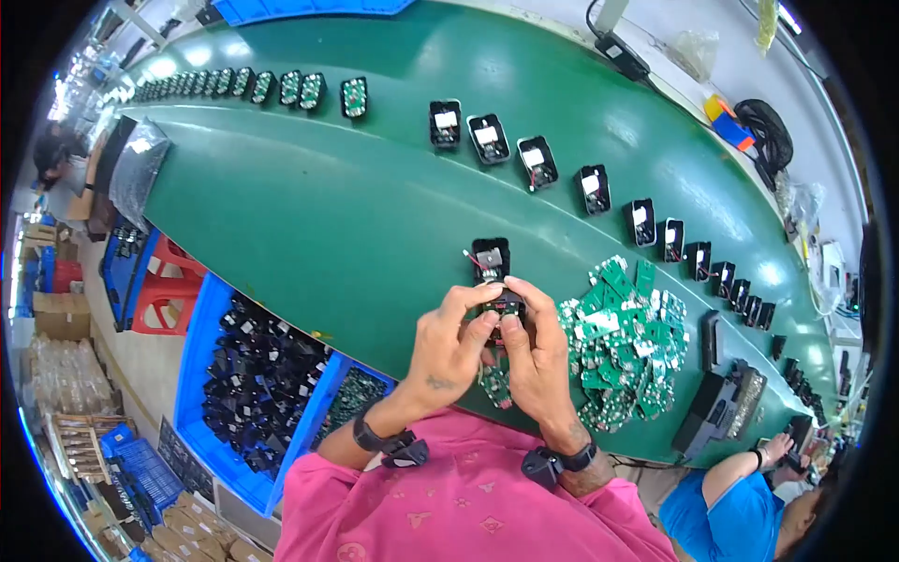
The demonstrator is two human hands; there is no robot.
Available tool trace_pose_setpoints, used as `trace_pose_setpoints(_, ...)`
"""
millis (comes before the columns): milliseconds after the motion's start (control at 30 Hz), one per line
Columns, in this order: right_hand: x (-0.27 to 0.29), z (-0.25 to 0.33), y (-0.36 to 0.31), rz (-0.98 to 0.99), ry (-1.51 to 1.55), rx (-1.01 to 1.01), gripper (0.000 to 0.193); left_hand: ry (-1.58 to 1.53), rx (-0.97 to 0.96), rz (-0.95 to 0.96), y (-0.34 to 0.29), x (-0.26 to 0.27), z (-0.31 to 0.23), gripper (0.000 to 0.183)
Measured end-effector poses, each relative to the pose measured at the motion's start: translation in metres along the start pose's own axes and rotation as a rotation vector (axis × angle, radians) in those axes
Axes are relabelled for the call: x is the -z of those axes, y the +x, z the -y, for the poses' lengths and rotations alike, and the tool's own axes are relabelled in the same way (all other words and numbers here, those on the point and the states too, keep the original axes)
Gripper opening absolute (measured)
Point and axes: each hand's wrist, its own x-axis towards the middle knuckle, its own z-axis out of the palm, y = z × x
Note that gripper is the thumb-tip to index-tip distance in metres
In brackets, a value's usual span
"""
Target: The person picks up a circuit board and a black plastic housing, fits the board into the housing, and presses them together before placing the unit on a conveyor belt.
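My left hand (448, 345) and my right hand (536, 356) meet over the near part of the green table. Fingers and thumbs of both are closed on a small black plastic part (504, 303), partly hidden by the fingertips. Just beyond them lies an open black housing (490, 255) with a grey-white piece and thin red and white wires inside. Whether the held part touches this housing I cannot tell. Below my hands, a green circuit board (496, 382) shows between my wrists. A loose heap of green circuit boards (623, 351) spreads beside my right hand.
Open black housings (592, 189) form a curved row beyond my hands; housings with green boards (353, 97) continue it leftward. A blue bin (198, 375) of black parts stands at lower left. Black devices (716, 407) and a co-worker in a blue shirt (726, 510) are at right.
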Motion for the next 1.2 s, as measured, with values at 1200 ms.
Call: trace_pose_setpoints(1200,0.092,-0.004,-0.031,-0.125,-0.286,0.016,0.02,0.965,0.539,-0.606,-0.153,0.272,0.116,0.028)
